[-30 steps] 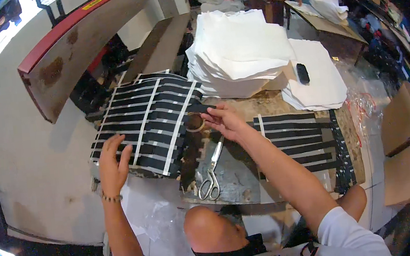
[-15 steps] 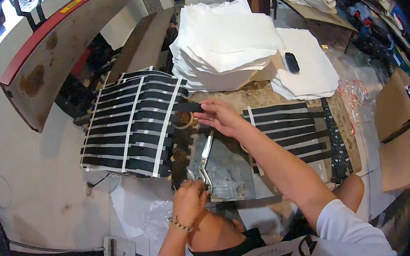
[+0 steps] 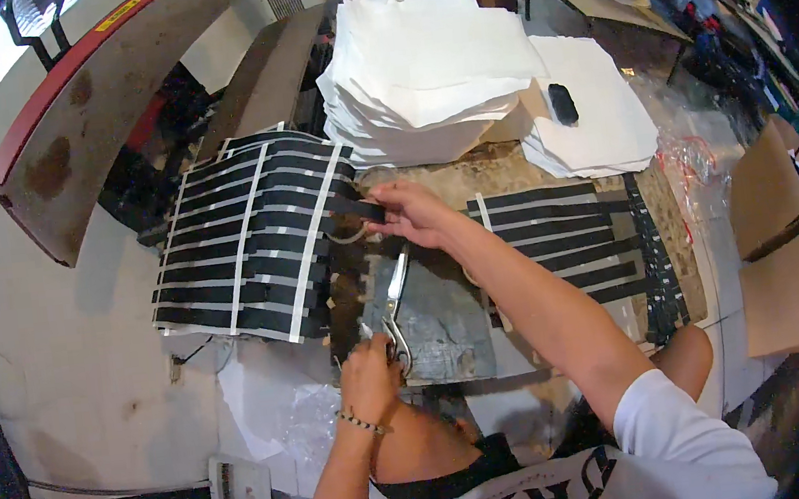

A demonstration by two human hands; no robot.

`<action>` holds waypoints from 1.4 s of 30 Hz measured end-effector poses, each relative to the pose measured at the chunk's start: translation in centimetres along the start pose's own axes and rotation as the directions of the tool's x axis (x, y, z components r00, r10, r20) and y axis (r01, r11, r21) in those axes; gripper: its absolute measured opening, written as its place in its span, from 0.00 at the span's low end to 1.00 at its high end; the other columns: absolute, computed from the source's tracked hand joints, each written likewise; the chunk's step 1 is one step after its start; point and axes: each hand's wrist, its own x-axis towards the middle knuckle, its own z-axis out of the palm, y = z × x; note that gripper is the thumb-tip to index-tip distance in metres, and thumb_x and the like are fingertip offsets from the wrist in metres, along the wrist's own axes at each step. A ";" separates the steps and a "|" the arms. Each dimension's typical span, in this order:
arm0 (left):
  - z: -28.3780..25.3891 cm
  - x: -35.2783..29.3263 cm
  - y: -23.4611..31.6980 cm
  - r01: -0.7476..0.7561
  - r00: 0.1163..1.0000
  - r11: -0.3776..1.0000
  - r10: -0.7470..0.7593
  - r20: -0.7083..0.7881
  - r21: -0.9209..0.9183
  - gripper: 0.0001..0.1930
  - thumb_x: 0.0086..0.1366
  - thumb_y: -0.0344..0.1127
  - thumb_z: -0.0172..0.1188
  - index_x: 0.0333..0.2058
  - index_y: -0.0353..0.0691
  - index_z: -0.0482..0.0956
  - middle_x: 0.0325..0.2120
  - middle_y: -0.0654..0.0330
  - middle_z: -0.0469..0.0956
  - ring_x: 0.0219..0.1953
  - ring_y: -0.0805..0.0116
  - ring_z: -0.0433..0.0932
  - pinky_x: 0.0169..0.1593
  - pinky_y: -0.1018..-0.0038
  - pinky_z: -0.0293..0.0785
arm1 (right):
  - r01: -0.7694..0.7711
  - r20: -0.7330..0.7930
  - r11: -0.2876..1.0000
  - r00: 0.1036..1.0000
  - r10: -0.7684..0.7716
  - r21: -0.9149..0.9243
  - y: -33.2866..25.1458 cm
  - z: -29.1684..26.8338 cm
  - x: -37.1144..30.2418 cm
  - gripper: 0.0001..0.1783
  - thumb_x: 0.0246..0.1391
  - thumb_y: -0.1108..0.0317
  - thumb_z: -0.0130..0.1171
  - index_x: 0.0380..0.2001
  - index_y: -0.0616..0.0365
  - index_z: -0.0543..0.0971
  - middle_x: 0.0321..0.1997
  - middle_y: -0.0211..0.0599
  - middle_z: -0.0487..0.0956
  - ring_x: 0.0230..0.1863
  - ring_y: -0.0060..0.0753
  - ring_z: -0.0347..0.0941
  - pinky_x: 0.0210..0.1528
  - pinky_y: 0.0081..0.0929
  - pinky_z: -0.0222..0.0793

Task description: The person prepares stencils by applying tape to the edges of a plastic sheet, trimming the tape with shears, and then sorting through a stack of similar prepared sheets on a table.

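At the left of the surface [image 3: 454, 346] lies a sheet of strips [image 3: 252, 236]; at the right lies a second set of strips [image 3: 554, 233] (partly behind the right forearm from this view). Between them lie the scissors [image 3: 396, 294], handles toward the front edge, with the left hand [image 3: 369, 377] at those handles. The right hand [image 3: 410, 214] is beyond the blade tips, beside the first sheet's right edge. Behind stands a stack of sheets [image 3: 434, 70]; to its right, another stack [image 3: 598, 141] bears a small object [image 3: 562, 104]. Farther right, off the surface, is a carton [image 3: 779, 297].
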 end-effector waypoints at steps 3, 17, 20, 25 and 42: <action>0.2 0.1 -0.5 0.000 1.000 1.000 0.000 -0.012 -0.019 0.20 0.49 0.29 0.71 0.42 0.36 0.76 0.35 0.44 0.80 0.39 0.43 0.80 0.43 0.54 0.76 | 0.013 -0.113 0.998 0.993 -0.020 -0.064 -0.4 0.4 -1.5 0.11 0.62 0.69 0.60 0.45 0.56 0.73 0.45 0.36 0.79 0.45 0.32 0.79 0.51 0.37 0.79; 1.6 0.0 -0.7 0.045 0.998 0.986 -0.050 -0.028 -0.163 0.16 0.50 0.27 0.69 0.39 0.36 0.77 0.27 0.50 0.78 0.31 0.51 0.78 0.36 0.59 0.74 | 0.189 0.187 0.005 0.972 -0.141 -0.982 -8.7 -9.7 -20.3 0.13 0.55 0.62 0.67 0.37 0.60 0.84 0.32 0.36 0.83 0.32 0.29 0.78 0.36 0.30 0.72; 1.6 -0.2 -0.3 0.092 0.993 0.979 -0.103 -0.051 -0.182 0.15 0.50 0.28 0.69 0.37 0.35 0.78 0.26 0.50 0.78 0.32 0.50 0.78 0.36 0.59 0.74 | 0.144 0.149 -0.057 0.985 -0.092 -0.988 -8.0 -11.5 -25.1 0.14 0.51 0.61 0.68 0.36 0.59 0.84 0.33 0.44 0.84 0.35 0.42 0.81 0.40 0.36 0.75; 1.3 -0.2 1.2 0.057 0.991 0.998 -0.059 -0.116 -0.023 0.15 0.49 0.29 0.70 0.37 0.37 0.78 0.29 0.50 0.78 0.34 0.49 0.78 0.38 0.58 0.74 | 0.061 0.063 -0.051 0.996 -0.057 -0.997 -7.0 -12.8 -29.2 0.12 0.53 0.63 0.66 0.37 0.60 0.84 0.34 0.45 0.84 0.35 0.42 0.80 0.39 0.35 0.74; 1.9 0.3 0.4 0.232 0.971 0.972 -0.234 -0.046 -0.044 0.16 0.49 0.33 0.73 0.36 0.37 0.81 0.27 0.52 0.80 0.31 0.53 0.80 0.37 0.61 0.76 | 0.248 0.268 -0.165 0.956 -0.114 -0.955 -0.6 -11.6 -31.1 0.14 0.52 0.63 0.65 0.40 0.58 0.83 0.33 0.46 0.80 0.36 0.53 0.78 0.39 0.44 0.73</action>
